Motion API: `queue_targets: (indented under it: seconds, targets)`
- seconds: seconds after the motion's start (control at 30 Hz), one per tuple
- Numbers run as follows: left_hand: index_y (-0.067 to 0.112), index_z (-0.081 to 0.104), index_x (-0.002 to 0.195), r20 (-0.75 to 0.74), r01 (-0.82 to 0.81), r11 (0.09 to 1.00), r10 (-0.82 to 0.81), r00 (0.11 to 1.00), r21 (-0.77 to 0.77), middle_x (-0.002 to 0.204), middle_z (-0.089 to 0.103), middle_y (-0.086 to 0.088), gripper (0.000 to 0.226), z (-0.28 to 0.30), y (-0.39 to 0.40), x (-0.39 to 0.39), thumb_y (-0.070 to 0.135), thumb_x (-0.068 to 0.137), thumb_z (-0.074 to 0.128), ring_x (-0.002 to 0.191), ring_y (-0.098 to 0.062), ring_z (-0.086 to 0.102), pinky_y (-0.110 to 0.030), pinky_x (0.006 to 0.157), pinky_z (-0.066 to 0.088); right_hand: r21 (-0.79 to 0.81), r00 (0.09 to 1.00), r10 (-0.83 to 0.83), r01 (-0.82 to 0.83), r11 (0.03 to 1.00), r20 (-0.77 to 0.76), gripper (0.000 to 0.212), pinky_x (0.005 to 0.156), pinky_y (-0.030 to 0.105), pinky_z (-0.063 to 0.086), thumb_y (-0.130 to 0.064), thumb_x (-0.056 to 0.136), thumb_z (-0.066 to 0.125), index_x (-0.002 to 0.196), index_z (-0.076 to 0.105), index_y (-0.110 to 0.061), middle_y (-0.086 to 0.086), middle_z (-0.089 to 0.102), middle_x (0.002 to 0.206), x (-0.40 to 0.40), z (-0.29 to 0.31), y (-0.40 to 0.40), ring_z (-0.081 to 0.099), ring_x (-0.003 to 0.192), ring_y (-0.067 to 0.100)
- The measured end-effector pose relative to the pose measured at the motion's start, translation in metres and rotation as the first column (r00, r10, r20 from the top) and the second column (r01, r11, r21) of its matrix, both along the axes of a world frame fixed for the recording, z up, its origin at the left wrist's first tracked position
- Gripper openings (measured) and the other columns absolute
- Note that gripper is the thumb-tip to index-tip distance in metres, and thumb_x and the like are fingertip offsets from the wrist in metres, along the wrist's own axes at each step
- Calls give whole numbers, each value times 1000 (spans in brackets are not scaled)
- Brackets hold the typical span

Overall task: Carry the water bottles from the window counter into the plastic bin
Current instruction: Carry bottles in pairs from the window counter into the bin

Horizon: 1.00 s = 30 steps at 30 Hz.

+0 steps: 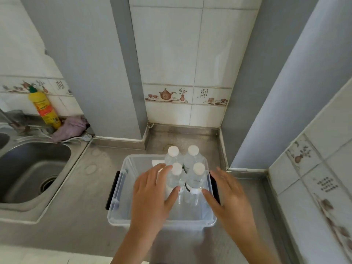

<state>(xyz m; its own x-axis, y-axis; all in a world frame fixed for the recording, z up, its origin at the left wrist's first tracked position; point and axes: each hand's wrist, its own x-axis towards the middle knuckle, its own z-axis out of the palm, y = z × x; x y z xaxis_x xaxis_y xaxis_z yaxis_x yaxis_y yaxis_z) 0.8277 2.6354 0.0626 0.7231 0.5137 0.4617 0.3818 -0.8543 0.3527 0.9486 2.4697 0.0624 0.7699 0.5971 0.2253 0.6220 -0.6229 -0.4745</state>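
Several clear water bottles with white caps [183,169] stand upright in a tight cluster at the right side of a clear plastic bin [122,187] with black handles. The bin sits on the steel counter. My left hand [152,195] hovers over the bin with straight fingers, its fingertips beside the near left bottle [176,176]. My right hand [226,195] is spread open at the bin's right rim, next to the near right bottle [198,175]. Neither hand grips anything.
A steel sink [32,168] lies to the left, with a yellow detergent bottle [44,107] and a purple cloth [70,128] behind it. Tiled walls and grey pillars close in behind and to the right of the counter [89,197].
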Motion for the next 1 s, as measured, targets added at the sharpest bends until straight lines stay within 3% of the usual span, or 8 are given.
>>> queue_targets:
  seconds: [0.1, 0.2, 0.27, 0.47, 0.57, 0.73, 1.0]
  targets:
    - [23, 61, 123, 0, 65, 987, -66, 998, 147, 122, 65, 2, 44, 10, -1, -5, 47, 86, 62, 111, -22, 59, -47, 94, 50, 100, 992, -73, 63, 993, 103, 48, 87, 28, 45, -53, 89, 42, 125, 57, -25, -4, 57, 130, -24, 19, -11, 48, 117, 16]
    - [23, 65, 121, 40, 153, 970, -164, 986, 190, 120, 65, 3, 42, 19, -3, -11, 43, 85, 67, 110, -19, 54, -47, 95, 49, 135, 975, -154, 133, 982, 159, 49, 95, 42, 49, -52, 91, 40, 127, 56, -23, 0, 59, 131, -48, 28, -19, 50, 119, 22]
    - [22, 66, 120, 56, 222, 949, -240, 969, 222, 118, 66, 3, 40, 25, -4, -17, 42, 85, 66, 109, -18, 51, -48, 93, 51, 151, 954, -222, 193, 969, 201, 48, 99, 45, 46, -50, 90, 42, 127, 57, -24, 2, 60, 130, -66, 33, -24, 49, 121, 22]
    - [22, 66, 118, 52, 444, 873, -462, 885, 203, 116, 67, 2, 41, 34, -15, -43, 45, 87, 52, 109, -18, 56, -46, 92, 51, 125, 893, -405, 387, 913, 195, 49, 102, 49, 43, -51, 90, 42, 125, 62, -22, 1, 56, 136, -135, 32, -43, 51, 127, 22]
    - [21, 65, 119, 45, 569, 804, -583, 811, 173, 117, 68, 1, 42, 31, -34, -52, 45, 87, 52, 108, -20, 63, -45, 91, 52, 104, 839, -511, 501, 859, 185, 47, 96, 45, 49, -50, 89, 46, 125, 61, -25, -1, 55, 138, -172, 33, -64, 50, 127, 21]
    - [18, 66, 120, 63, 736, 666, -745, 664, 126, 117, 68, -1, 43, 31, -83, -57, 43, 85, 61, 102, -22, 64, -44, 88, 52, 55, 696, -688, 694, 718, 206, 49, 99, 42, 44, -53, 90, 43, 128, 60, -25, 0, 55, 138, -227, 43, -109, 50, 127, 23]
    - [22, 53, 127, 4, 929, 345, -938, 348, 133, 122, 66, -1, 47, 36, -175, -65, 46, 86, 56, 109, -21, 63, -44, 95, 52, 68, 461, -858, 871, 487, 228, 51, 94, 47, 49, -54, 92, 38, 126, 61, -23, 0, 57, 136, -283, 46, -178, 52, 126, 26]
